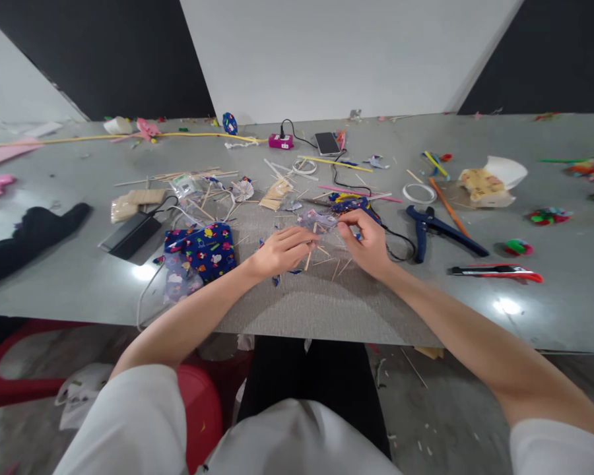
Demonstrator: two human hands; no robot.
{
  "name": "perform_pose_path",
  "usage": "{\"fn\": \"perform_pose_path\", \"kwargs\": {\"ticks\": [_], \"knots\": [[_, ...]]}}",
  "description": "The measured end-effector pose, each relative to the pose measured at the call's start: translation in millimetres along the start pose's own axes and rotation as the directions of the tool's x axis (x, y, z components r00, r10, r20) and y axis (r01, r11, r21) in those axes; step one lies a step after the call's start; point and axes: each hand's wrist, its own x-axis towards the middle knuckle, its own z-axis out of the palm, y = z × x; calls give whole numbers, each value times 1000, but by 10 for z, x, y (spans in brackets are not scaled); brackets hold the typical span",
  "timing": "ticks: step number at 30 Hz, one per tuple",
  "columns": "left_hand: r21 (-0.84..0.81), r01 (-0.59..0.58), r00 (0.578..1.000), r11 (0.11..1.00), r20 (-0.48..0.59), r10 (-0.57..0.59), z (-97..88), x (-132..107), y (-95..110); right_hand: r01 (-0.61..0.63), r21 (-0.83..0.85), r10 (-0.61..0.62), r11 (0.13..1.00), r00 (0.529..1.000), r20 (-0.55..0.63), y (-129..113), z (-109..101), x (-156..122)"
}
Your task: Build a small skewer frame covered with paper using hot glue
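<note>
Cloth in a dark colour (34, 237) lies at the far left of the grey table (376, 310), then a black box (131, 236) with a cable, and just beside it folded blue patterned fabric (210, 249). Next comes the left hand (288, 251), its fingers curled together over a thin wooden stick (308, 260) that slants down from the fingertips. Right of that, between the two hands and above the table's middle, is the pale purple scrap (321, 218); the right hand (365, 239) has thumb and forefinger brought together at its near edge, seemingly pinching it. The step in hand looks like fitting scrap and stick to each other; the next move would call for a steady left hold while the right fingertips work the thin material carefully. Farther right lie a white ring (419, 193), a blue cutter (449, 235) and a red-and-black knife (497, 272), all untouched.
</note>
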Motion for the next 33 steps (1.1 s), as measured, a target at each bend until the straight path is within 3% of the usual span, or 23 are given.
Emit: {"fn": "perform_pose_path", "kwargs": {"ticks": [13,33], "knots": [[35,9,1000,999,-2,-9,-17,21,-11,15,-11,-16,1000,998,-57,23,-2,7],[37,62,994,997,84,-65,19,-67,-82,3,-41,-7,999,994,-111,63,-27,17]]}}
